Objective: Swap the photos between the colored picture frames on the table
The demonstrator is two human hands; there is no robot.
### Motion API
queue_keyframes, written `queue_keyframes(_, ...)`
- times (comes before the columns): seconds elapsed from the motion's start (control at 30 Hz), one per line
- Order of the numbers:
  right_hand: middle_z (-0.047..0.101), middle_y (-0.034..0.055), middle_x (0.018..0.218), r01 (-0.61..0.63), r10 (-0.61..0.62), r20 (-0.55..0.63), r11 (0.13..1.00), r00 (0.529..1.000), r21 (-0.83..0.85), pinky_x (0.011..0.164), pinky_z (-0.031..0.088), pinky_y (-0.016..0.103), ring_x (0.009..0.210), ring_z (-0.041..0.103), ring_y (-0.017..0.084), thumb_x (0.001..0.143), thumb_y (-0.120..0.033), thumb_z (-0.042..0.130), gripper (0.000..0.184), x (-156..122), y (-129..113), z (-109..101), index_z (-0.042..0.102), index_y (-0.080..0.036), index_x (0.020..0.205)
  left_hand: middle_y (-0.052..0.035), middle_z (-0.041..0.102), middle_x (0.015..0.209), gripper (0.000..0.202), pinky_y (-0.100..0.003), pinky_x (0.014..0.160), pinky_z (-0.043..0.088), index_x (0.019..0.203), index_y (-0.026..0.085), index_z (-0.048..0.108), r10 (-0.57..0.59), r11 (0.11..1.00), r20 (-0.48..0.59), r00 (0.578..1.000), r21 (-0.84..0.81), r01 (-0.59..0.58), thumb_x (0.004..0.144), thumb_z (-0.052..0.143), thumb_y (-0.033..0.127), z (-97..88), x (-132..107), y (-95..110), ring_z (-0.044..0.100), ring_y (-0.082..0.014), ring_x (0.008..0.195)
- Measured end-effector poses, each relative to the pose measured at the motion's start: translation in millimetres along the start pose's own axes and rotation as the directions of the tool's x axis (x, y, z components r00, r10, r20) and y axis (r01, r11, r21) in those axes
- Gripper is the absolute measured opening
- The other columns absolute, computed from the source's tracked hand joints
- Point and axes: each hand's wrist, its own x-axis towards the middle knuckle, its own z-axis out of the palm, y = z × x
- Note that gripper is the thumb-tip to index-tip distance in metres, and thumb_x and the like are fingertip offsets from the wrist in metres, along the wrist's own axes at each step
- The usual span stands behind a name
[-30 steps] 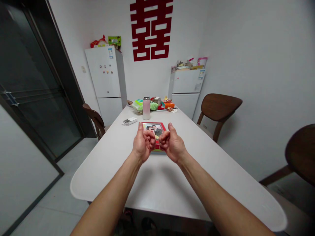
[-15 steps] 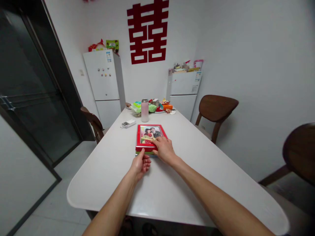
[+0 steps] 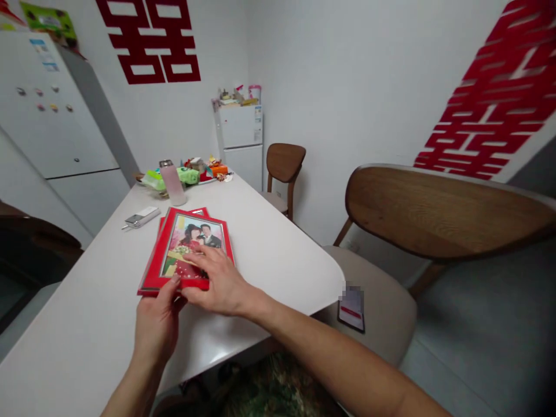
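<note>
One white table beside white walls; one red photo frame over it.
Left of the frame: one dark chair, one tall fridge, one small device. At its near edge, the left hand pinches it; behind, one pink bottle; partly beneath, a second red frame. Across its photo lies the right hand, grip unclear. Right of it: one smaller fridge, two wooden chairs, one phone.
</note>
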Motion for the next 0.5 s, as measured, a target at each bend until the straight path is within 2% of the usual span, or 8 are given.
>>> queue_keyframes(0.1,0.034,0.0094,0.127,-0.110,0.138,-0.110,0.967,0.984,0.230,0.096,0.023,0.038,0.117,0.027,0.021,0.070,-0.041,0.050,0.059,-18,-7,-15,0.036,-0.017,0.122,-0.0008,0.065,0.076,0.028,-0.027,0.058,0.050,0.089,0.015,0.060,0.108,0.923,0.120,0.987,0.357,-0.145,0.068,0.059,0.032,2.3,-30,10,0.060,-0.0183,0.068)
queue_keyframes(0.17,0.032,0.0078,0.130,-0.160,0.240,-0.165,0.907,0.957,0.390,0.098,0.020,0.039,0.120,0.023,0.021,0.070,-0.043,0.050,0.061,-32,-12,-24,0.033,-0.019,0.124,0.0007,0.065,0.066,0.023,-0.023,0.048,0.048,0.082,0.017,0.063,0.212,0.732,0.237,0.948,0.604,-0.315,0.067,0.059,0.034,2.3,-48,14,0.058,-0.0158,0.055)
queue_keyframes(0.2,0.031,0.0064,0.131,-0.170,0.289,-0.179,0.857,0.940,0.486,0.099,0.020,0.039,0.121,0.023,0.021,0.070,-0.043,0.051,0.063,-39,-15,-28,0.031,-0.021,0.125,0.0011,0.064,0.064,0.021,-0.021,0.041,0.046,0.081,0.019,0.063,0.265,0.614,0.321,0.909,0.671,-0.416,0.068,0.058,0.034,2.3,-57,16,0.057,-0.0144,0.049)
queue_keyframes(0.23,0.031,0.0048,0.131,-0.165,0.332,-0.185,0.790,0.925,0.591,0.098,0.022,0.039,0.120,0.026,0.021,0.070,-0.043,0.051,0.064,-47,-17,-32,0.029,-0.023,0.126,0.0008,0.065,0.066,0.020,-0.020,0.037,0.044,0.084,0.020,0.063,0.307,0.501,0.413,0.857,0.696,-0.515,0.068,0.057,0.033,2.4,-65,17,0.056,-0.0137,0.046)
queue_keyframes(0.3,0.037,0.0029,0.127,-0.118,0.393,-0.164,0.601,0.905,0.790,0.096,0.027,0.036,0.115,0.034,0.019,0.070,-0.041,0.051,0.062,-61,-21,-38,0.027,-0.025,0.126,-0.0015,0.066,0.084,0.030,-0.022,0.040,0.047,0.100,0.023,0.056,0.358,0.310,0.596,0.719,0.651,-0.693,0.071,0.054,0.029,3.2,-77,18,0.059,-0.0156,0.055)
queue_keyframes(0.4,0.050,0.0025,0.114,-0.086,0.449,-0.048,0.274,0.892,0.958,0.090,0.035,0.034,0.104,0.047,0.018,0.074,-0.038,0.047,0.049,-77,-23,-42,0.036,-0.024,0.120,-0.0037,0.059,0.106,0.051,-0.029,0.063,0.053,0.120,0.024,0.039,0.338,0.057,0.796,0.502,0.515,-0.855,0.071,0.052,0.023,3.6,-88,15,0.058,-0.0218,0.086)
queue_keyframes(0.47,0.057,0.0028,0.103,-0.123,0.476,0.063,0.096,0.877,0.988,0.083,0.040,0.033,0.094,0.053,0.018,0.075,-0.033,0.044,0.040,-83,-20,-42,0.043,-0.021,0.113,-0.0039,0.057,0.110,0.057,-0.032,0.072,0.051,0.124,0.023,0.034,0.287,-0.072,0.866,0.410,0.446,-0.892,0.070,0.053,0.023,2.2,-91,10,0.053,-0.0234,0.097)
queue_keyframes(0.5,0.059,0.0029,0.098,-0.144,0.483,0.109,0.035,0.869,0.989,0.080,0.042,0.033,0.088,0.055,0.017,0.074,-0.031,0.045,0.037,-84,-17,-40,0.045,-0.020,0.109,-0.0042,0.056,0.111,0.059,-0.033,0.074,0.051,0.125,0.023,0.032,0.261,-0.120,0.885,0.385,0.426,-0.897,0.070,0.053,0.023,1.0,-91,6,0.052,-0.0237,0.099)
